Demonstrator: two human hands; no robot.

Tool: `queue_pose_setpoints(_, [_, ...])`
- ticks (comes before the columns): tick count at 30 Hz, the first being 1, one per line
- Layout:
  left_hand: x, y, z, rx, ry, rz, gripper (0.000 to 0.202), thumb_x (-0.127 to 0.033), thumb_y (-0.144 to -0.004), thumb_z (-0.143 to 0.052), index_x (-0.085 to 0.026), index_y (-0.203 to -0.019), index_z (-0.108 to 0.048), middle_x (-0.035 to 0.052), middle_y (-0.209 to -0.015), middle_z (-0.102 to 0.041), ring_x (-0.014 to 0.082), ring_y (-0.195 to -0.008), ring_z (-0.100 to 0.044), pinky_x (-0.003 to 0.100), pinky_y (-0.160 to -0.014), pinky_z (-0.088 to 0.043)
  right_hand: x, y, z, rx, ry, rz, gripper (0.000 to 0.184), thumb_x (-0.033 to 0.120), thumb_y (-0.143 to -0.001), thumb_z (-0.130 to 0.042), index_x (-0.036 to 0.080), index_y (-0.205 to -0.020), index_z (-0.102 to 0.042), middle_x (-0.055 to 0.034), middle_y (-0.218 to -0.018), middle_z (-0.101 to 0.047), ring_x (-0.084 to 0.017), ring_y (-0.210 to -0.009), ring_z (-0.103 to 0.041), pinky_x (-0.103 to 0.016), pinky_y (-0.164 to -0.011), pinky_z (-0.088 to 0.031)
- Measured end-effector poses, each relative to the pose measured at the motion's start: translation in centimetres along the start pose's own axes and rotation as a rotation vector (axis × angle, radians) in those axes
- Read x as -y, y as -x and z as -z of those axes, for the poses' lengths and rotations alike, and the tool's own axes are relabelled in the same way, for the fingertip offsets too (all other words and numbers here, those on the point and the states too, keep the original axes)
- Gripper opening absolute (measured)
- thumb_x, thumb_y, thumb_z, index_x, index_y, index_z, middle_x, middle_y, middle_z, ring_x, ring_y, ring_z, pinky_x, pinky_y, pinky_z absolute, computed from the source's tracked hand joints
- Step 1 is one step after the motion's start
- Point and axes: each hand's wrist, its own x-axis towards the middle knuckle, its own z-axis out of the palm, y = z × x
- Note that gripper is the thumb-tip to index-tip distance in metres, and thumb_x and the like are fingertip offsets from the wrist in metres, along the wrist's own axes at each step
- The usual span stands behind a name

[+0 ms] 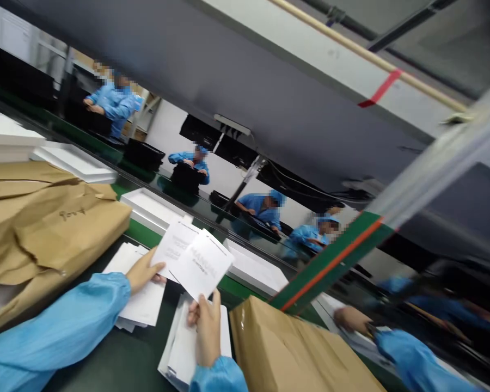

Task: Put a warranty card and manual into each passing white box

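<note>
My left hand pinches a white printed sheet by its lower edge. Just to its right, my right hand grips the bottom corner of a white booklet with grey lettering on its cover. The booklet overlaps the sheet. Both papers are lifted above two stacks of white papers, one below my left hand and the other beneath my right hand, on the dark work surface. Blue sleeves cover both my arms.
Brown paper packages lie at the left and lower right. White foam trays sit on a green conveyor. Several workers in blue stand beyond it. A co-worker's hand is at the right.
</note>
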Motion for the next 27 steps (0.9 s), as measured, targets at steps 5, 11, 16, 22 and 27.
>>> queue_pose_setpoints(5, [0.3, -0.6, 0.2, -0.038, 0.099, -0.019, 0.052, -0.028, -0.069, -0.047, -0.014, -0.115, -0.027, 0.0141, -0.102, -0.051, 0.0122, -0.054, -0.059, 0.020, -0.045, -0.043, 0.4, -0.4, 0.3, 0.042, -0.023, -0.017, 0.044, 0.044, -0.070, -0.047, 0.023, -0.105, -0.031, 0.0077, -0.046, -0.047, -0.007, -0.035, -0.039, -0.016, -0.035, -0.030])
queue_pose_setpoints(11, [0.5, -0.7, 0.3, -0.024, 0.127, -0.036, 0.046, -0.027, -0.070, -0.046, -0.016, -0.112, -0.031, 0.0103, -0.097, -0.055, 0.0100, -0.052, -0.058, 0.017, -0.045, -0.041, 1.3, 0.3, -0.2, 0.060, 0.025, -0.050, 0.041, 0.045, -0.070, -0.046, 0.023, -0.102, -0.034, 0.0079, -0.046, -0.046, -0.007, -0.035, -0.038, -0.017, -0.036, -0.029])
queue_pose_setpoints(16, [0.7, -0.7, 0.2, -0.029, 0.142, -0.039, 0.045, -0.025, -0.070, -0.046, -0.016, -0.111, -0.032, 0.0099, -0.096, -0.055, 0.0102, -0.052, -0.058, 0.018, -0.044, -0.041, 1.4, 0.4, -0.3, 0.070, 0.024, -0.067, 0.039, 0.043, -0.071, -0.044, 0.023, -0.102, -0.033, 0.0075, -0.047, -0.045, -0.007, -0.037, -0.037, -0.018, -0.037, -0.029])
queue_pose_setpoints(22, [0.1, -1.0, 1.0, -0.062, 0.197, 0.052, 0.035, -0.015, -0.067, -0.049, -0.014, -0.101, -0.038, 0.0080, -0.085, -0.059, 0.0120, -0.057, -0.059, 0.020, -0.050, -0.043, 0.9, 0.1, 0.2, 0.077, 0.007, -0.070, 0.040, 0.042, -0.069, -0.046, 0.023, -0.102, -0.033, 0.0071, -0.046, -0.046, -0.008, -0.038, -0.037, -0.018, -0.037, -0.028])
queue_pose_setpoints(27, [-1.7, -4.5, 3.2, -0.191, 0.088, 0.029, 0.019, -0.015, -0.075, -0.039, -0.012, -0.094, -0.042, 0.0026, -0.061, -0.059, 0.0077, -0.049, -0.054, 0.016, -0.045, -0.038, 0.2, -0.2, 0.5, 0.025, -0.073, -0.078, 0.046, 0.045, -0.066, -0.047, 0.024, -0.104, -0.032, 0.0068, -0.045, -0.047, -0.008, -0.036, -0.039, -0.018, -0.037, -0.028])
